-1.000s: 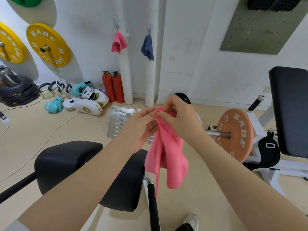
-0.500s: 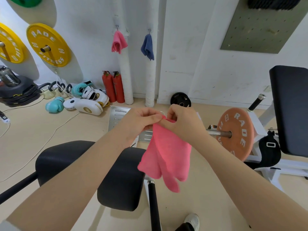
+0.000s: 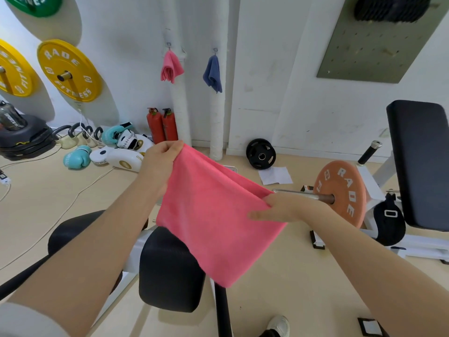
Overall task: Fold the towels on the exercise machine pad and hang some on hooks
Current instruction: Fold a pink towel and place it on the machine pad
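Observation:
A pink towel [image 3: 213, 220] hangs spread out flat in the air above the black exercise machine pad [image 3: 167, 268]. My left hand [image 3: 160, 161] pinches its upper left corner. My right hand [image 3: 279, 207] pinches its upper right corner, with the other fingers stretched out. The towel's lower edge droops over the pad. On the far wall a second pink towel [image 3: 170, 67] and a blue towel [image 3: 213, 74] each hang from a hook.
A bar with an orange weight plate [image 3: 340, 193] and a black bench back [image 3: 420, 164] stand at the right. Boxing gloves [image 3: 77, 159], two red extinguishers [image 3: 162, 127] and a black plate [image 3: 260, 153] lie by the wall. Yellow plates [image 3: 69, 70] hang at the left.
My hands have moved apart, left hand up-left and right hand right, and the bunched pink towel has opened into a flat sheet. The view has shifted slightly.

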A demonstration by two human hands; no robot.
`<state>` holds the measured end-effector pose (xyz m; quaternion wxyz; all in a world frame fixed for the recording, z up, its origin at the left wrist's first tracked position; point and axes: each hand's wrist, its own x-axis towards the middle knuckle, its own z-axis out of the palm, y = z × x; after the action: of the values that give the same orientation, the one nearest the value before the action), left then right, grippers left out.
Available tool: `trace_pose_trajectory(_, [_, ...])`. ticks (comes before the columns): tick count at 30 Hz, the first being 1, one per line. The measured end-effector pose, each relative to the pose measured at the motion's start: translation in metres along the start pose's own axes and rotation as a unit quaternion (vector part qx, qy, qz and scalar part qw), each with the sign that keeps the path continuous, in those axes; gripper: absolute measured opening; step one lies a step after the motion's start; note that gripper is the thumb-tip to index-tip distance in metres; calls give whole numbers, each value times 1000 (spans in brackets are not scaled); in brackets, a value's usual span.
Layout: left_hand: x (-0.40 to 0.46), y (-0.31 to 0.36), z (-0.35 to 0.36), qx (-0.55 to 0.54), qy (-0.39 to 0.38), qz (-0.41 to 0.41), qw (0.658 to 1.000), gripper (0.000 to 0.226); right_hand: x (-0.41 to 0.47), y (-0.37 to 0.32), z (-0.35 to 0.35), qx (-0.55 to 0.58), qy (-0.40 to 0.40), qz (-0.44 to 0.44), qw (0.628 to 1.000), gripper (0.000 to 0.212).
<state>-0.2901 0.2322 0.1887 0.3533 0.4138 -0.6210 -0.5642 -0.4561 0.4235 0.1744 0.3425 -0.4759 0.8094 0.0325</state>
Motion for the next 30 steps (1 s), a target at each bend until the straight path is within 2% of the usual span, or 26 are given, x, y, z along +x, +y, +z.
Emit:
trace_pose_trajectory(1, [0, -5, 1, 13, -1, 1, 1000, 16, 6, 6, 1, 4, 9, 16, 1000, 68])
trace_pose_trajectory(3, [-2, -15, 5, 19, -1, -1, 1000, 15, 17, 16, 5, 16, 59, 33, 998, 67])
trace_pose_trajectory(6, [-2, -27, 7, 9, 3, -12, 1000, 17, 24, 26, 6, 31, 224, 50, 973, 38])
trace_pose_trajectory(8, [1, -35, 5, 2, 2, -28, 1000, 20, 24, 31, 4, 70, 298, 19, 952, 23])
trace_pose_trajectory(10, [3, -39, 2, 3, -6, -50, 999, 20, 21, 36, -1, 83, 265, -11, 961, 15])
trace_pose_trajectory(13, [5, -42, 0, -23, -36, -65, 997, 19, 14, 45, -6, 69, 113, -38, 991, 13])
trace_pose_trajectory(14, [6, -42, 0, -26, -41, -62, 997, 18, 9, 47, -6, 109, 67, -44, 991, 15])
trace_pose_trajectory(16, [7, -45, 0, -29, -39, -50, 998, 18, 0, 49, -7, 258, -13, -70, 963, 16])
trace_pose_trajectory(17, [8, -47, 1, -30, -37, -47, 998, 19, 0, 51, -5, 293, -23, -73, 953, 14])
trace_pose_trajectory(18, [9, -49, 2, -26, -39, -45, 998, 21, 2, 53, -4, 280, 3, -60, 958, 12])
trace_pose_trajectory(20, [9, -54, 7, -6, -45, -56, 997, 22, 13, 54, -5, 141, 110, -12, 984, 10])
trace_pose_trajectory(22, [10, -58, 9, -21, -40, -90, 995, 22, 22, 53, -3, 20, 206, 16, 978, 14])
trace_pose_trajectory(23, [11, -60, 9, -49, -39, -108, 992, 23, 24, 54, -1, 13, 244, 24, 969, 19])
trace_pose_trajectory(26, [14, -63, 6, -120, -60, -134, 982, 18, 22, 62, 3, 158, 271, 45, 948, 41])
trace_pose_trajectory(30, [13, -65, 4, -151, -73, -133, 977, 14, 19, 69, 10, 290, 267, 33, 918, 41])
